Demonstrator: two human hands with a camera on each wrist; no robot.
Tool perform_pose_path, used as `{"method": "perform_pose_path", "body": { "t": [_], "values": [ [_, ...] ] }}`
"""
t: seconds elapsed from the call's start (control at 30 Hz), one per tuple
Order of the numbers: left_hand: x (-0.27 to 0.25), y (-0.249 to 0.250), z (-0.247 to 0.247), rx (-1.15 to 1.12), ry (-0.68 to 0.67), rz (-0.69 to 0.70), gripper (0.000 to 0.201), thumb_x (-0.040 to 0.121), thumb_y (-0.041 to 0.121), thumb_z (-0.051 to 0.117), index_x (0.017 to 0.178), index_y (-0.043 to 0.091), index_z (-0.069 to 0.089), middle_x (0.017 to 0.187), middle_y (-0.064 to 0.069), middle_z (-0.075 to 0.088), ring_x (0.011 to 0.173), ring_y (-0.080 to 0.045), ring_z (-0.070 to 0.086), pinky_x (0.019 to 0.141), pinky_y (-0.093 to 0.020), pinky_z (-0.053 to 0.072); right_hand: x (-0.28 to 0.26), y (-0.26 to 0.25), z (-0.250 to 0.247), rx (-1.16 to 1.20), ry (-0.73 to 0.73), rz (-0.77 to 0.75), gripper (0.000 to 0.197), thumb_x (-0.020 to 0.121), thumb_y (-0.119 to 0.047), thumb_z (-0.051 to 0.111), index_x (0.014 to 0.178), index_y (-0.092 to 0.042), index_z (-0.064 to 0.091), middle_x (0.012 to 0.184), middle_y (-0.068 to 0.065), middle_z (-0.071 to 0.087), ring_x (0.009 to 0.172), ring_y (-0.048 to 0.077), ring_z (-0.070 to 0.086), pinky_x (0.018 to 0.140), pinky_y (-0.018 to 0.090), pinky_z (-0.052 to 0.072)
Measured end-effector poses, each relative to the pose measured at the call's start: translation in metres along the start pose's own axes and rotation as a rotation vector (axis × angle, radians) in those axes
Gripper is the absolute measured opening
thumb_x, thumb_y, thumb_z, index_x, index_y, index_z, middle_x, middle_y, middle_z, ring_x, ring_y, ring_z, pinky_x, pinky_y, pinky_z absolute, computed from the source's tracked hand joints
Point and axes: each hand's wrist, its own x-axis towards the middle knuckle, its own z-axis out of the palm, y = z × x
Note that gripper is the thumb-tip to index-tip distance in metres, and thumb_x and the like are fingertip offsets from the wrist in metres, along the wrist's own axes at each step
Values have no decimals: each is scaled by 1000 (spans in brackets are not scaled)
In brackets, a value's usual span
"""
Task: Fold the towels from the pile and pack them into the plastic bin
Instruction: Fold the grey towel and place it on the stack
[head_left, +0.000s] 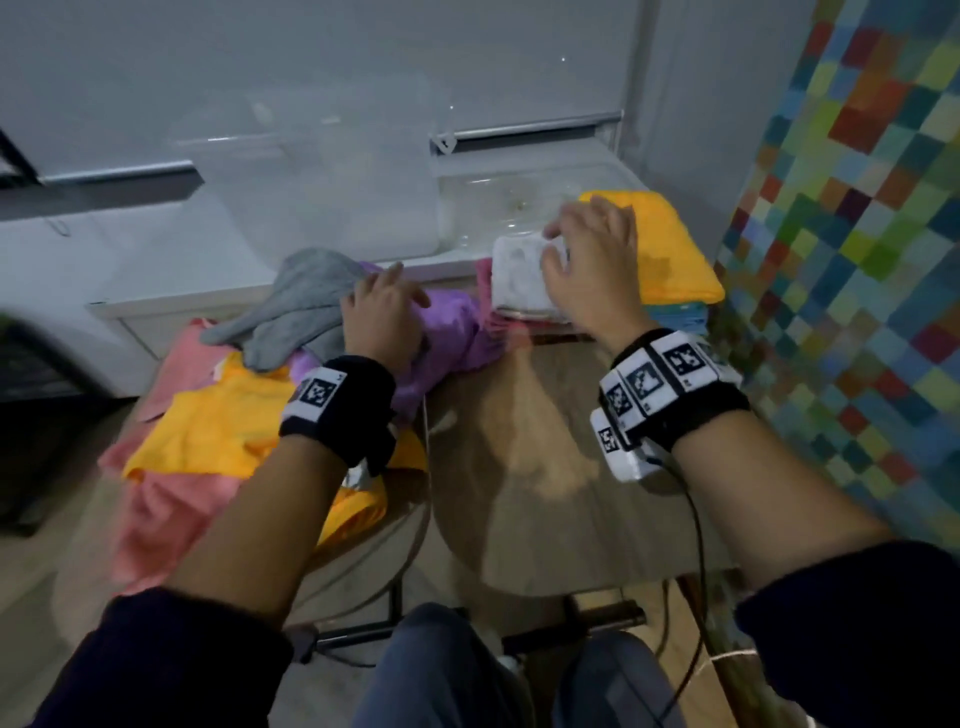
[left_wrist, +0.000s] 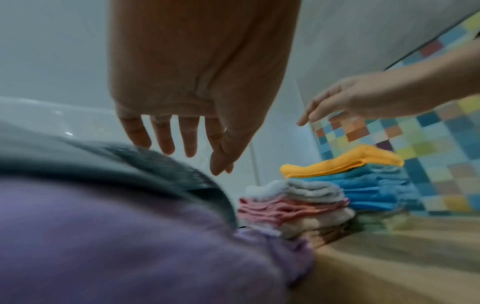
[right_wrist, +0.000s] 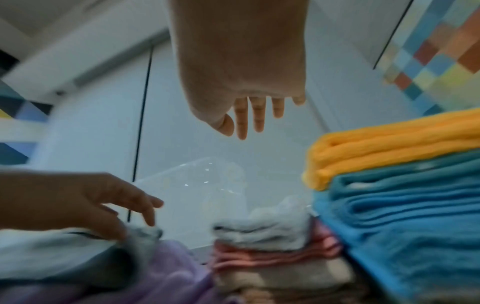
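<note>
From the head camera, the left hand (head_left: 382, 312) lies with fingers loosely spread over the purple towel (head_left: 452, 332), at 11 o'clock from the bare wooden table (head_left: 524, 467). A grey towel (head_left: 306, 301) lies just left of it, on top of the loose pile (head_left: 208, 431) of yellow and pink towels at 9 o'clock. The right hand (head_left: 592, 270) hovers at 1 o'clock, fingers apart over the white folded towel (head_left: 519, 275); the yellow folded towel (head_left: 670, 249) is beside it. The clear plastic bin (head_left: 322, 176) stands at 12 o'clock.

From the left wrist, the fingers (left_wrist: 166, 142) hang straight and apart, gripping nothing, above grey and purple cloth.

From the right wrist, the fingers (right_wrist: 257, 117) are straight, holding nothing; whether they touch the towels I cannot tell. The blue stack (right_wrist: 405, 216) sits at 4 o'clock.
</note>
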Motion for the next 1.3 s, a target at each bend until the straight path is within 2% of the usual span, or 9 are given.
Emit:
{"method": "perform_pose_path", "body": {
  "t": [0.17,0.47,0.57,0.7,0.8,0.93,1.07,1.2,1.3],
  "values": [
    [0,-28,-10,70,-18,-48,31,85,16,54,115,16,58,121,-17,59,116,-34,48,95,-39,31,-22,-51,25,88,-182,-54,31,77,-27,42,87,-12,68,107,6,65,115,31,49,106,48,29],
    [-2,-15,-45,-183,220,125,20,95,21,44,104,9,56,98,-19,65,99,-36,57,92,-38,31,-47,-80,23,260,-316,-23,35,89,-22,56,122,-12,55,124,9,58,117,29,46,99,38,38],
    [-17,-3,-71,-515,216,304,21,88,21,45,98,6,56,82,-2,61,82,-25,60,81,-37,43,-44,-98,15,475,-313,82,48,85,-25,63,128,-11,47,122,13,59,112,28,54,93,38,45],
    [-40,11,-97,-734,252,379,14,87,13,48,95,4,54,73,5,48,65,-1,45,66,-15,37,-49,-117,-11,727,-278,240,9,92,-8,52,85,-8,58,79,9,61,69,6,59,62,21,46],
    [-59,15,-116,-856,186,416,17,87,21,56,98,13,46,72,8,47,60,3,45,61,-13,34,-56,-112,-37,820,-142,253,14,95,-6,45,96,-10,58,97,14,64,90,22,62,78,33,49],
    [-86,24,-138,-600,126,458,57,60,47,79,100,21,48,85,9,50,75,-6,49,66,-22,37,-75,-101,-75,744,44,202,19,90,-10,42,80,-21,53,89,14,62,85,28,59,74,43,49],
    [-103,38,-145,-297,244,401,39,75,23,62,111,19,50,107,3,57,99,-21,54,72,-27,34,-88,-89,-102,666,84,211,20,96,-11,40,91,-3,58,86,12,57,82,18,51,72,31,41],
    [-112,41,-150,-283,333,433,38,76,11,49,114,17,51,116,-1,56,104,-23,51,76,-31,35,-90,-61,-124,756,236,329,16,94,-19,42,87,-20,56,100,13,61,98,26,58,90,40,48],
    [-110,31,-150,-296,389,346,36,78,8,44,110,17,55,115,-2,59,106,-25,52,79,-34,38,-98,-49,-141,705,131,295,26,90,-28,56,81,-3,59,81,15,56,76,23,53,71,36,46]
  ]
}}
